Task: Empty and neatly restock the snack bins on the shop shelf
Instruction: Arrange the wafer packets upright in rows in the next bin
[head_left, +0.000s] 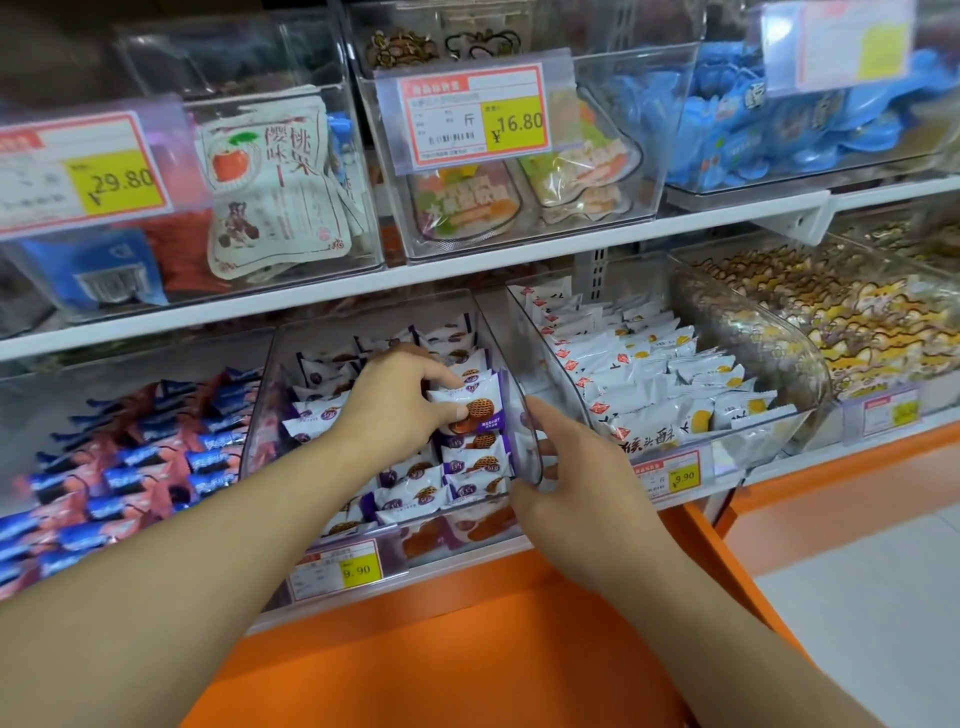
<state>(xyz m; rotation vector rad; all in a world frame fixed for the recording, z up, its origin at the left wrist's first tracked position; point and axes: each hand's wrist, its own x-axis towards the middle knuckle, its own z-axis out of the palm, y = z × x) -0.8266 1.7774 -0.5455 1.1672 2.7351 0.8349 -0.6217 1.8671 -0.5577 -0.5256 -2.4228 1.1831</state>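
Note:
A clear plastic bin (527, 454) on the lower shelf holds several white-and-purple cookie packets in rows. My left hand (400, 400) reaches into the bin and pinches one upright cookie packet (475, 408) between thumb and fingers. At the bin's curved front right corner, my right hand (566, 467) grips the clear wall with its fingers curled round the edge. A 9.90 price tag (337, 569) hangs on the bin's front.
Beside it, a bin of blue and red packets (130, 457) sits left and a bin of white packets with orange print (665, 384) sits right. Further right is a bin of yellow-brown snacks (831, 317). The upper shelf (467, 270) carries more clear bins. An orange ledge (467, 649) juts out below.

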